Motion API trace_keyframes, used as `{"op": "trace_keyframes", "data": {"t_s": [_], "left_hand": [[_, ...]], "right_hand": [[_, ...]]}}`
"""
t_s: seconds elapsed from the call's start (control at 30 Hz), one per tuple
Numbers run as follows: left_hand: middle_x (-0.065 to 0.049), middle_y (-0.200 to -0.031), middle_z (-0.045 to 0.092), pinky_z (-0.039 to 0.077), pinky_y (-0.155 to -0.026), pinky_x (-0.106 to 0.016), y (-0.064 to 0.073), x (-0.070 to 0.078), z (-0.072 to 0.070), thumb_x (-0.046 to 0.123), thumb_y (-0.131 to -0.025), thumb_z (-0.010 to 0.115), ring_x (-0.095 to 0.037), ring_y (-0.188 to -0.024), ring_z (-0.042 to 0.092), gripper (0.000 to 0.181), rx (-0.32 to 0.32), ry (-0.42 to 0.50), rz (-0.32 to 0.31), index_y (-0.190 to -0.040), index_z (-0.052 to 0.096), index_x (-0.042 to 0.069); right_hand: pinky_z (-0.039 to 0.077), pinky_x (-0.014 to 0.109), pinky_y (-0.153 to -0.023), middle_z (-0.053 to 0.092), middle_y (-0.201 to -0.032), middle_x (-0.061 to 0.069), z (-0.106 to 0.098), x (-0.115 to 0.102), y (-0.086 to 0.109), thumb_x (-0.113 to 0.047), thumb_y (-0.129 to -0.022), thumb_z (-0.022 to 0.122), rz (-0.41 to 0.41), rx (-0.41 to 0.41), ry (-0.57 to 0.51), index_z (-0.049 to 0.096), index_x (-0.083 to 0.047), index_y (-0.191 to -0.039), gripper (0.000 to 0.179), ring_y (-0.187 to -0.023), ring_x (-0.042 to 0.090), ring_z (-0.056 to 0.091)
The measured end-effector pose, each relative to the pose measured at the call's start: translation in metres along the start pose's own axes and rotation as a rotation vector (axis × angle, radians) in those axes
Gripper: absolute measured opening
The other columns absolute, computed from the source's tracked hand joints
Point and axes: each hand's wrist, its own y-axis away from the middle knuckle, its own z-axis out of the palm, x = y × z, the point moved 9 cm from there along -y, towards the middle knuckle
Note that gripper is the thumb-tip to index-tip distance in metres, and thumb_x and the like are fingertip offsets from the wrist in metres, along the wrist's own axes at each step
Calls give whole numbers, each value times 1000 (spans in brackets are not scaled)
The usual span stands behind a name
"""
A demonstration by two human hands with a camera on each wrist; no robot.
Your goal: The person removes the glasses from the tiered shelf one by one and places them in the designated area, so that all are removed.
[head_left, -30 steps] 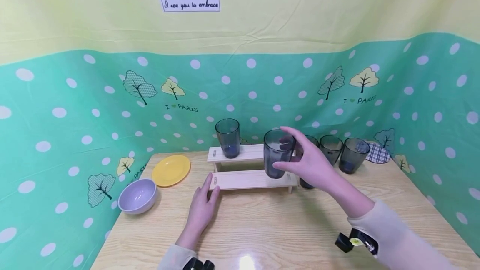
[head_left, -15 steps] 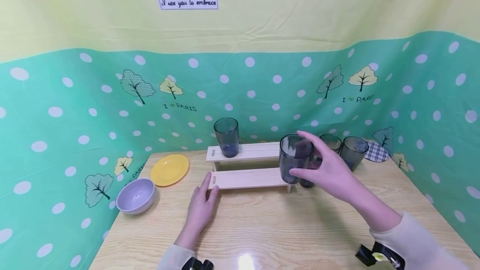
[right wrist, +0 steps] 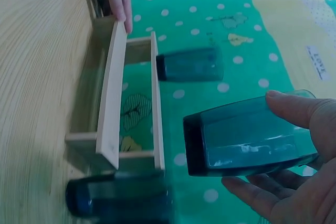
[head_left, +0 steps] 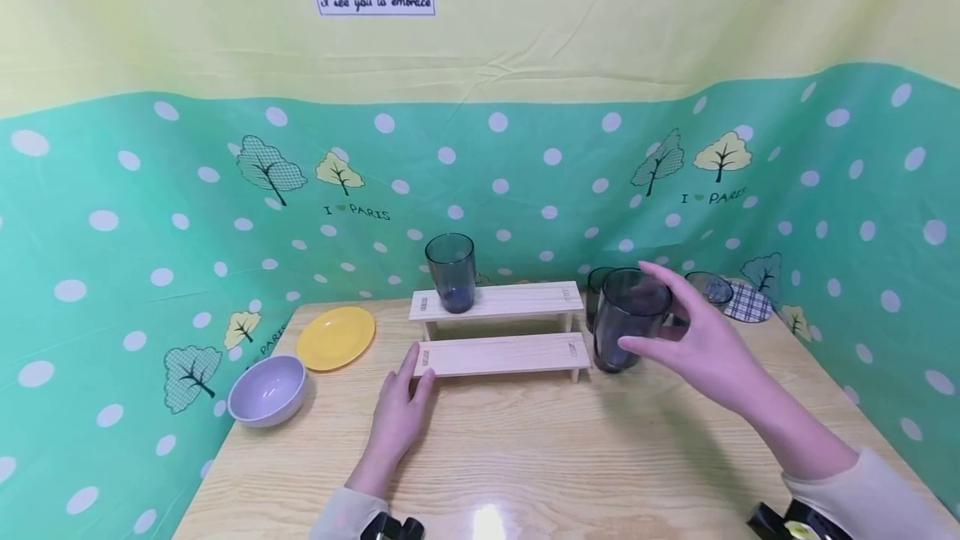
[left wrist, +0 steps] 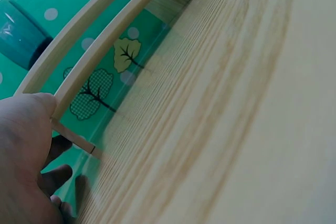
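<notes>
My right hand (head_left: 701, 344) grips a dark tinted drinking glass (head_left: 626, 319) between thumb and fingers, just right of the wooden two-tier rack (head_left: 502, 355). In the right wrist view the held glass (right wrist: 241, 137) is raised off the table. My left hand (head_left: 401, 419) touches the left end of the rack's lower tier, index finger along the end and thumb at the front edge. A similar glass (head_left: 452, 273) stands upright on the left part of the upper tier. Another glass (right wrist: 121, 198) stands on the table by the rack's right end, partly hidden behind the held one in the head view.
Further right, another glass (head_left: 708, 286) is mostly hidden by my right hand, near a checked round piece (head_left: 746, 302). A yellow plate (head_left: 335, 338) and a purple bowl (head_left: 267, 390) sit at left. The polka-dot curtain (head_left: 517, 157) borders the table (head_left: 480, 448) behind.
My right hand has carried the glass rightward, from over the lower tier to beyond the rack's right end. The left hand stays on the rack.
</notes>
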Motion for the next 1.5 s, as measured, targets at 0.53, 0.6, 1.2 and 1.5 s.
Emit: {"op": "trace_keyframes", "data": {"t_s": [0.53,0.6,1.2,1.5], "left_hand": [[-26,-170,43,25,-123,-80,1,-3,0,45,-118,53,-66,-155,26,67,-1,-3,-11,-175,35,16],[-25,-170,43,25,-123,-79,1,-3,0,46,-118,53,-66,-155,26,67,-2,-3,-11,-175,34,16],[-24,-171,42,24,-124,-79,0,-4,2,47,-117,53,-65,-156,25,67,-4,2,-14,-175,35,17],[-24,-172,41,24,-124,-78,0,-1,1,47,-118,52,-65,-157,24,67,-8,5,-13,-175,34,18]], "right_hand": [[63,61,-89,25,-177,27,-26,48,3,-45,-91,93,46,52,69,21,-30,-179,115,-143,63,46],[64,56,-86,24,-177,29,-28,55,3,-44,-91,94,54,51,61,19,-29,-179,115,-141,63,48],[36,89,-105,20,-174,39,-24,118,-10,-38,-90,95,110,85,123,17,-10,-177,121,-147,72,30],[32,89,-110,18,-175,38,-13,136,-17,-32,-91,95,97,90,74,18,-6,-176,118,-149,71,28]]}}
